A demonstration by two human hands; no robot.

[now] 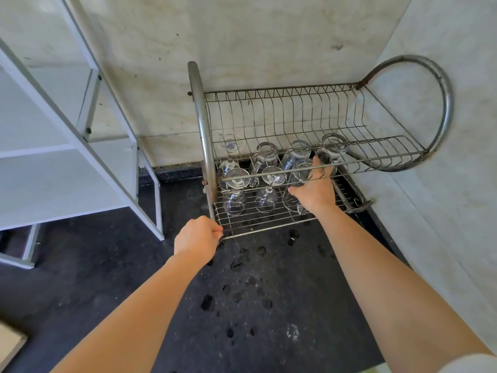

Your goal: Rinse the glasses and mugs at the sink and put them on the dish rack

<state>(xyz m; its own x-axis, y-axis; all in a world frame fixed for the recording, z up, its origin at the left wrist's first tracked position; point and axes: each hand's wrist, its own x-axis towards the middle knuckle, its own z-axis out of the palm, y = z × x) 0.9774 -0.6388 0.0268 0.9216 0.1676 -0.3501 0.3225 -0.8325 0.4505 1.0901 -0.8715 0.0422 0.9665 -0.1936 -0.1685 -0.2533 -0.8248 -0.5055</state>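
Here, head view only:
Dish rack: a two-tier wire rack standing on the dark surface in the corner of pale walls; upper tier bare wire, lower tier loaded.
Glasses: clear, upturned, in rows on the rack's lower tier, stemmed ones toward the rack's left post, tumbler-like ones farther back.
Right hand: reached into the rack's lower tier under the front rail of the upper tier, fingers spread and wrapped around a clear glass at the right end of the front row; the glass lies tilted against the wire.
Left hand: curled closed at the rack's front left corner, fingertips pinching the wire edge of the lower tier.
Surface: black, speckled, with dark wet spots in front of the rack.
White shelf unit: to the left of the rack, standing on the same surface, well apart from both hands.
Sleeve: a pale edge on the right arm, nearest the camera.
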